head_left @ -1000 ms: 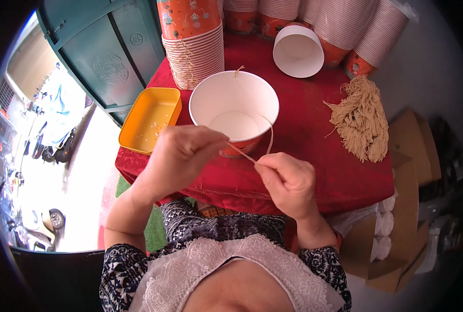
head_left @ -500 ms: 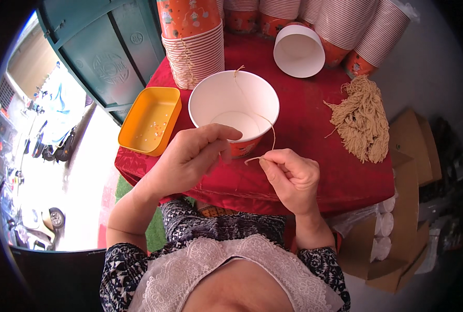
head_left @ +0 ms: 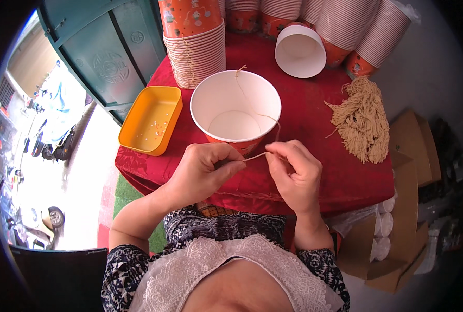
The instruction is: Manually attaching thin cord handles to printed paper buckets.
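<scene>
A wide paper bucket (head_left: 235,112), white inside and orange outside, stands upright in front of me on the red tablecloth. A thin tan string (head_left: 267,116) is fastened at its far rim, runs across the inside and over the right side of the rim to my hands. Just in front of the bucket, my left hand (head_left: 205,169) pinches the string's end between thumb and fingertips. My right hand (head_left: 296,174) pinches the same string a short way to the right, so a short piece stretches between both hands.
Left of the bucket sits a yellow tray (head_left: 150,122) with small bits inside. Behind it rises a stack of paper buckets (head_left: 197,54); more stacks stand at the back. A lone bucket (head_left: 300,52) lies tipped there. Tan strings (head_left: 364,122) lie bundled right, above a cardboard box (head_left: 406,208).
My left hand has come down from over the bucket's near rim and now pinches the string's loose end. My right hand has turned slightly and still pinches the string.
</scene>
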Action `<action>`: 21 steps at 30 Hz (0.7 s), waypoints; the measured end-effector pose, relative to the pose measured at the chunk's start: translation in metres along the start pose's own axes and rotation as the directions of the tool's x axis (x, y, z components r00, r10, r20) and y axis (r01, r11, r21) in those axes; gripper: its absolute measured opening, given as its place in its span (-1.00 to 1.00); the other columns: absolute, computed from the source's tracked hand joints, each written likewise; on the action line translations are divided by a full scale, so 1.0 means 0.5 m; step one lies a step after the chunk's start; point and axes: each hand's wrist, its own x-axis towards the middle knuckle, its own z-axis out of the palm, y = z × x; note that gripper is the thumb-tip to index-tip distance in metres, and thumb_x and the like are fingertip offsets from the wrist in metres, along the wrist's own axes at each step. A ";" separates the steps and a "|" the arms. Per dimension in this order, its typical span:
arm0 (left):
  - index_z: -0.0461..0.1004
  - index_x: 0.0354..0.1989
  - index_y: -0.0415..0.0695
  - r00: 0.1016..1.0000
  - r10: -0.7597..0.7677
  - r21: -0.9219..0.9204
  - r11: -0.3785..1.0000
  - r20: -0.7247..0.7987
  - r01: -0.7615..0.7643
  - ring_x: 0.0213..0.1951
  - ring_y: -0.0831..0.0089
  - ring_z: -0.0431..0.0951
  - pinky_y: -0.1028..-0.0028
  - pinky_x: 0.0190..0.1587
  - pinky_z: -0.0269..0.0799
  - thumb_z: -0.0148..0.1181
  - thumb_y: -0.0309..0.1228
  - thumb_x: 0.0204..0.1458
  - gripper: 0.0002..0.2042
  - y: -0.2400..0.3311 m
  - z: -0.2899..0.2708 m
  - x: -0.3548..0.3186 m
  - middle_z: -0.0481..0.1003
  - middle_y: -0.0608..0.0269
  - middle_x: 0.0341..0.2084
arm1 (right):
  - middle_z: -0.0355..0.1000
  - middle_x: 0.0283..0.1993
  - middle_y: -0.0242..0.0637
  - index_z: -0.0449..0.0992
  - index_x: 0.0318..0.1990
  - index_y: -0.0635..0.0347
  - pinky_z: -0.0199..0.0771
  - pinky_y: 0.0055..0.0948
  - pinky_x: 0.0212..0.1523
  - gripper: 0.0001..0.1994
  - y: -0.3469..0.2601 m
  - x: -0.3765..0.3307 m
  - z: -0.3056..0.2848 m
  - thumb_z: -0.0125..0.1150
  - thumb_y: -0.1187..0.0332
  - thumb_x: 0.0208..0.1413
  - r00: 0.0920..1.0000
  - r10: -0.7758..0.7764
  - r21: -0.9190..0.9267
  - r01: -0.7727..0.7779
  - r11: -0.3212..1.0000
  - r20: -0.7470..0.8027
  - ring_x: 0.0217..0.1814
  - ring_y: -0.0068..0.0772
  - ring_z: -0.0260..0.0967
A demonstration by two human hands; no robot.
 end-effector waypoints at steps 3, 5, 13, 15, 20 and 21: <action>0.52 -0.36 -0.25 0.988 0.151 0.185 0.971 0.024 -0.153 -0.50 0.37 0.54 0.40 -0.43 0.45 0.24 -0.56 -0.02 -0.93 0.009 0.000 -0.001 0.51 0.15 -0.57 | 0.47 -0.02 -0.11 0.49 -0.05 0.31 0.37 -0.56 -0.61 -0.64 -0.026 -0.008 -0.002 0.34 0.56 -0.07 0.997 0.054 -0.015 -0.054 0.998 0.056 -0.62 -0.58 0.34; 0.50 -0.41 -0.22 0.958 0.275 0.344 0.894 0.084 -0.287 -0.41 0.08 0.56 0.26 -0.40 0.49 0.24 -0.52 -0.09 -0.91 0.007 0.002 -0.001 0.51 0.07 -0.51 | 0.46 0.04 -0.07 0.46 0.01 0.31 0.42 -0.53 -0.58 -0.59 -0.040 -0.015 0.004 0.34 0.55 -0.06 0.993 0.011 0.078 -0.020 0.997 0.121 -0.58 -0.53 0.39; 0.47 -0.42 -0.21 0.946 0.294 0.456 0.829 0.140 -0.325 -0.46 0.09 0.54 0.24 -0.44 0.47 0.24 -0.49 -0.06 -0.91 0.027 -0.014 -0.003 0.48 0.10 -0.54 | 0.47 -0.49 -0.16 0.49 -0.34 0.33 0.38 -0.46 -0.55 -0.90 -0.031 -0.022 0.029 0.26 0.65 -0.03 0.985 -0.033 0.126 0.011 0.992 0.171 -0.56 -0.41 0.44; 0.47 -0.41 -0.20 0.943 0.320 0.482 0.816 0.086 -0.321 -0.47 0.11 0.53 0.24 -0.44 0.46 0.24 -0.50 -0.06 -0.92 0.031 -0.023 -0.001 0.46 0.11 -0.54 | 0.46 -0.50 -0.18 0.49 -0.36 0.33 0.37 -0.47 -0.55 -0.90 -0.035 -0.017 0.025 0.26 0.65 -0.03 0.987 -0.046 0.117 0.028 0.993 0.155 -0.56 -0.42 0.43; 0.50 -0.34 -0.15 0.900 0.426 0.717 0.655 -0.087 -0.241 -0.30 0.20 0.54 0.31 -0.28 0.45 0.29 -0.48 -0.09 -0.87 0.055 -0.078 0.023 0.47 0.21 -0.47 | 0.42 -0.54 -0.29 0.51 -0.41 0.32 0.30 -0.57 -0.53 -0.90 -0.028 -0.014 0.013 0.20 0.70 -0.04 1.000 -0.011 0.116 0.009 0.993 0.012 -0.55 -0.55 0.35; 0.50 -0.34 -0.15 0.901 0.425 0.717 0.655 -0.090 -0.238 -0.30 0.20 0.54 0.31 -0.28 0.45 0.29 -0.48 -0.09 -0.87 0.051 -0.080 0.030 0.47 0.21 -0.47 | 0.42 -0.52 -0.27 0.51 -0.40 0.30 0.31 -0.54 -0.53 -0.90 -0.024 -0.011 0.010 0.22 0.69 -0.04 1.000 -0.014 0.111 0.015 0.994 -0.011 -0.54 -0.51 0.37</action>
